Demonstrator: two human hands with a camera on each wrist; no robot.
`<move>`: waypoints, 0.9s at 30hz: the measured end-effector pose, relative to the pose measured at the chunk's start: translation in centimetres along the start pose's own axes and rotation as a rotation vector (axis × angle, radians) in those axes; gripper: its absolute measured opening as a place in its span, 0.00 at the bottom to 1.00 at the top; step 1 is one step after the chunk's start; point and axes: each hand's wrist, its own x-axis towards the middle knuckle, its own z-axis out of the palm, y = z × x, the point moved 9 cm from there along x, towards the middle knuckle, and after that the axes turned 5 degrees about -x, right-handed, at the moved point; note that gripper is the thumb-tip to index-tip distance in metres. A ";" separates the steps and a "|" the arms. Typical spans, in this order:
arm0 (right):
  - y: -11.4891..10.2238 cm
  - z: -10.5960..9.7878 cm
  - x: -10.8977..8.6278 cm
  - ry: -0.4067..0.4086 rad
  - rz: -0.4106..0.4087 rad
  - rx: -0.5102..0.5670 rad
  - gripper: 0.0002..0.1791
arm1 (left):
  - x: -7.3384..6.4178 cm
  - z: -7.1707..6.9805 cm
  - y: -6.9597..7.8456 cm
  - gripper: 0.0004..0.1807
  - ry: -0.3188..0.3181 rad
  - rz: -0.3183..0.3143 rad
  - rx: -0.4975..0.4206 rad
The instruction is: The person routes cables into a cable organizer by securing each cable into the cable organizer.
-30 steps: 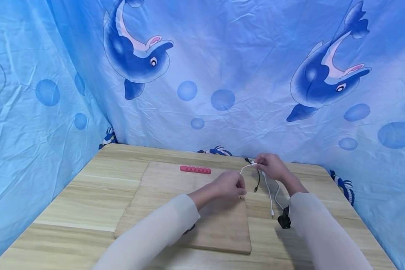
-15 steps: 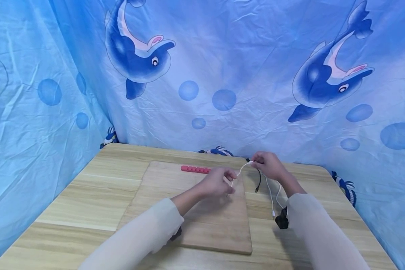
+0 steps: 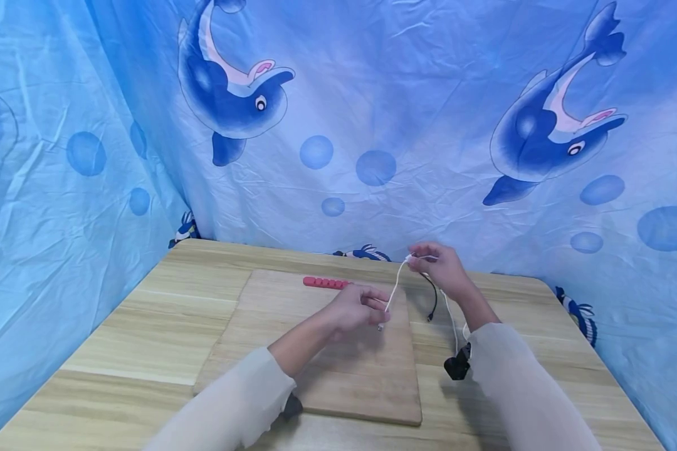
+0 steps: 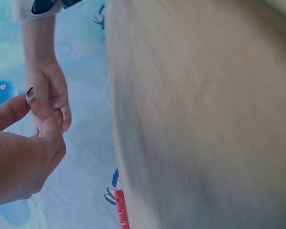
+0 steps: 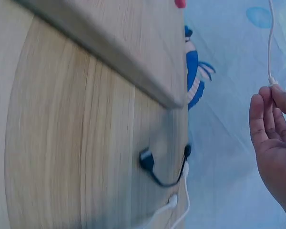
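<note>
One blue curtain [image 3: 34,263]: wraps the left, back and right of the surface [image 3: 107,351], printed with dolphins [image 3: 231,116].
Wooden board [image 3: 367,382]: lies flat on the surface.
Red strip [image 3: 323,282]: lies near the board's far edge.
Left hand [image 3: 346,310]: above the board, its grip narrow, thumb and a finger pinching a plug of the white cable [image 3: 395,285], whose tip shows beyond them.
Cable's place: lifted over the board's far right part, curving up between both hands.
Right hand [image 3: 442,268]: higher and farther back, its grip narrow, thumb and forefinger pinching a white fitting on that cable.
Black cable [image 3: 437,299]: on the surface, right of the board.
White cord [image 3: 451,313]: beside the black cable, partly hidden.
Black device [image 3: 457,365]: at the right cuff [image 3: 493,347].
</note>
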 end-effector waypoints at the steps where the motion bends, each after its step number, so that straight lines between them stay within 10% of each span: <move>1: 0.1 0.2 0.1 0.004 0.010 0.051 0.19 | -0.1 0.0 0.0 0.21 0.000 0.005 -0.023; 10: 0.9 2.2 1.0 0.059 0.130 0.463 0.24 | -0.5 -1.2 -0.5 0.20 0.013 -0.002 -0.154; 27: 1.4 6.7 2.0 0.037 0.184 0.306 0.20 | -1.0 -2.4 -2.7 0.23 0.016 -0.077 -0.208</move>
